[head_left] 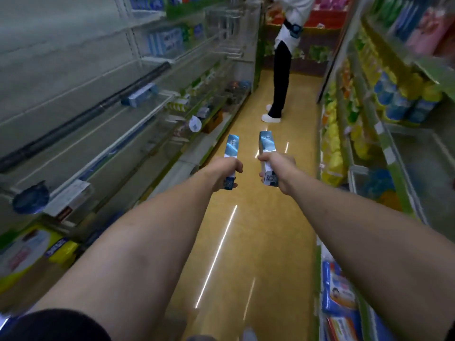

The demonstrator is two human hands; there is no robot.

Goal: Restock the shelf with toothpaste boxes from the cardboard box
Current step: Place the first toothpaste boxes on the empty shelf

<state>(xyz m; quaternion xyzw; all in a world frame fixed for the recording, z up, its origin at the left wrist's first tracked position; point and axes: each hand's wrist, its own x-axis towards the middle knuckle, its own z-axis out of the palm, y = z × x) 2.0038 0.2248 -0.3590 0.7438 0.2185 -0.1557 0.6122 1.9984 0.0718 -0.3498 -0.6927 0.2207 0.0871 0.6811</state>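
Blue-and-white card in both fists. My left grip (227, 172) is clenched round the left toothpaste box (231, 148), and my right grip (277, 168) is clenched round the right toothpaste box (266, 143). Both boxes point away from me over the yellow floor (246, 242) at mid-frame, near each other but apart. I'd call this the carry: stock in hand, nothing placed yet. The picture is smeared, and I can't pick out the cardboard box for certain. At left of the frame the shelf (118, 141) looks mostly bare, with one similar lone box (140, 94) lying on it. Next, I reckon, I swing both arms left and set these down flat beside that one, one at a time so neither slips. A person (280, 70) stands up the aisle at upper centre, well clear.
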